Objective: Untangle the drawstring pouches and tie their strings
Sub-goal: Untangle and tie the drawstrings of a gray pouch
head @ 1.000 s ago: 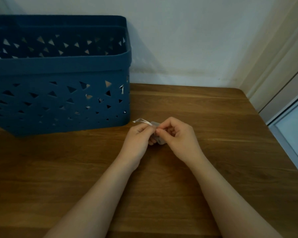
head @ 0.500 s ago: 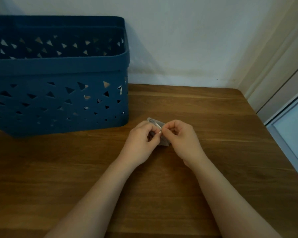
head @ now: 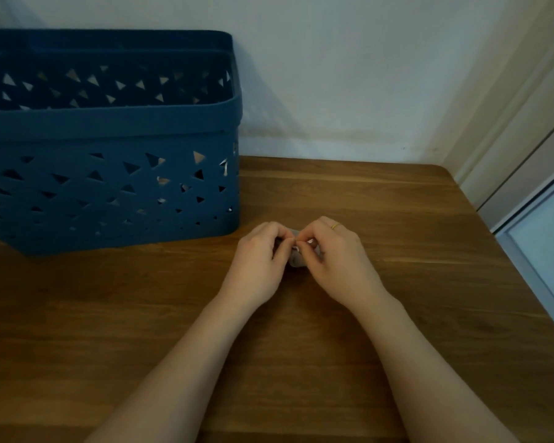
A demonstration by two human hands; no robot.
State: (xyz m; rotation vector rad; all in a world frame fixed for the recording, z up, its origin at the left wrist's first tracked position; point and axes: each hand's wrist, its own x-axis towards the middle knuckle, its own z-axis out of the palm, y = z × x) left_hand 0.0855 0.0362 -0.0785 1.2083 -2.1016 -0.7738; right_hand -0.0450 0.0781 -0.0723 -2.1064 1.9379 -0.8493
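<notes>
Between both curled hands [head: 298, 251], small grey pouch [head: 296, 261].

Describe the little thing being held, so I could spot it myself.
Find the big blue basket on the wooden table. Just right of its near corner, the left hand and right hand meet around a small grey pouch, the only fabric item on the tabletop.

Your basket [head: 109, 187] stands on the table [head: 397, 219] at the far left, against the wall [head: 333, 75]; your left hand [head: 258, 260] and right hand [head: 339, 257] meet just right of it, nearer you; the pouch [head: 296, 260] sits between them, on the table.
</notes>
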